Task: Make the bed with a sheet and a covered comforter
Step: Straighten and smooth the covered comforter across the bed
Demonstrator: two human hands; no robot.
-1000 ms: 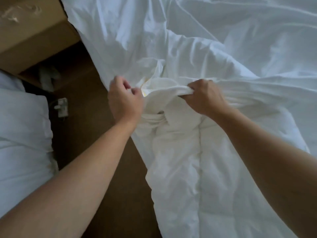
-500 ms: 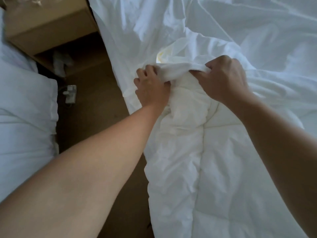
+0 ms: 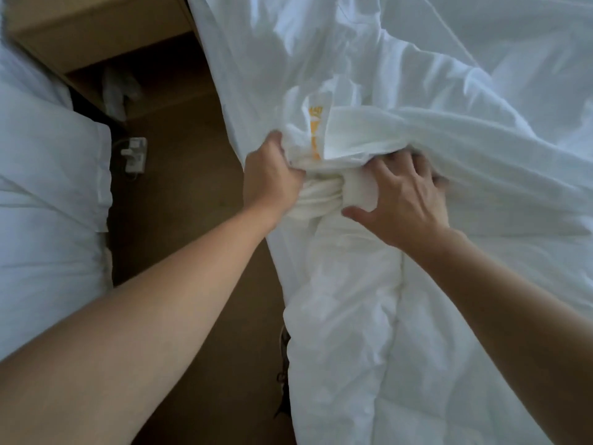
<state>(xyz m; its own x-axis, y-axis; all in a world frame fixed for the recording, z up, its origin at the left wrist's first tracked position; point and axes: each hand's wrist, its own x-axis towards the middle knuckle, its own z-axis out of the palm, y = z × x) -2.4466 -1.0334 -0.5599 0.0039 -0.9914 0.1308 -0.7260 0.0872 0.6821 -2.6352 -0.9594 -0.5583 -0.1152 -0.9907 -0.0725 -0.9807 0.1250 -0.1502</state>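
Below the yellow label (image 3: pixel 316 133), your left hand (image 3: pixel 272 178) clenches the bunched comforter (image 3: pixel 353 316). Right of the label, your right hand (image 3: pixel 404 200) presses flat, fingers spread, tips under the cover (image 3: pixel 417 130).

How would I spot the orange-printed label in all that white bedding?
Start at the big white bed on the right and follow its left edge to the bunched white fabric the left hand grips. Just above that hand sits a narrow white label; its orange print is the bedding's only colour.
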